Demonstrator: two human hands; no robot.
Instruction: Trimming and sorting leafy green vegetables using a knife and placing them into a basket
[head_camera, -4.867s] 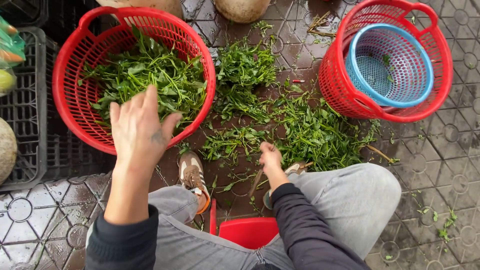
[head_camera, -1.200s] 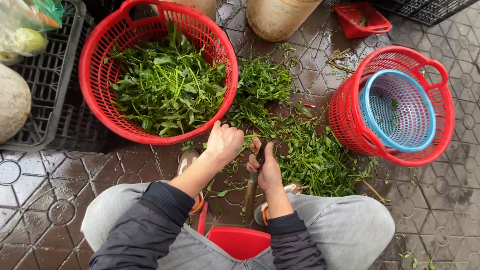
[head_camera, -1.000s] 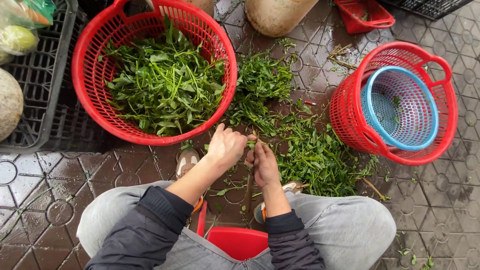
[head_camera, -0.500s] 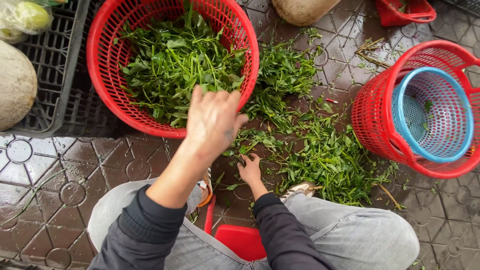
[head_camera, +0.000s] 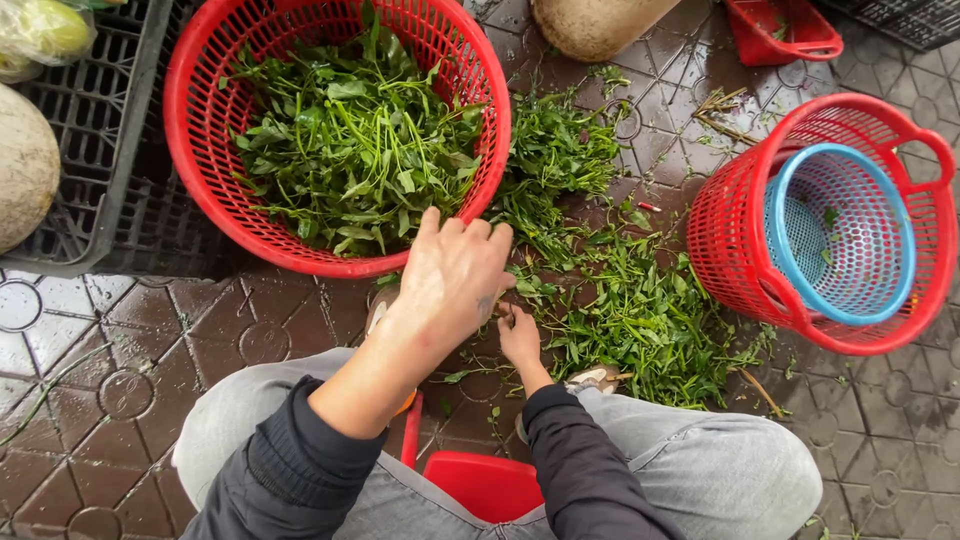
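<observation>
The left hand hangs palm down with its fingers spread and loose, holding nothing, just beside the near rim of the big red basket. The right hand is lower, down on the ground at the near edge of the loose greens; its fingers curl among the stems, but whether they pinch any cannot be told, as the left hand partly covers it.

The ground is wet, dark brown paving of patterned tiles, outdoors or in a yard. The loose greens lie strewn on it in a band running from the person's knees away towards a tan round pot, the stems lying every which way with no single direction.

The big red basket is heaped with leafy greens. To the right, well apart from the hands, a second red basket lies tilted with a blue basket nested inside; only a few leaf scraps cling to the blue one. A black crate stands at the left, and a small red tray sits at the top. The person sits on a low red stool.
</observation>
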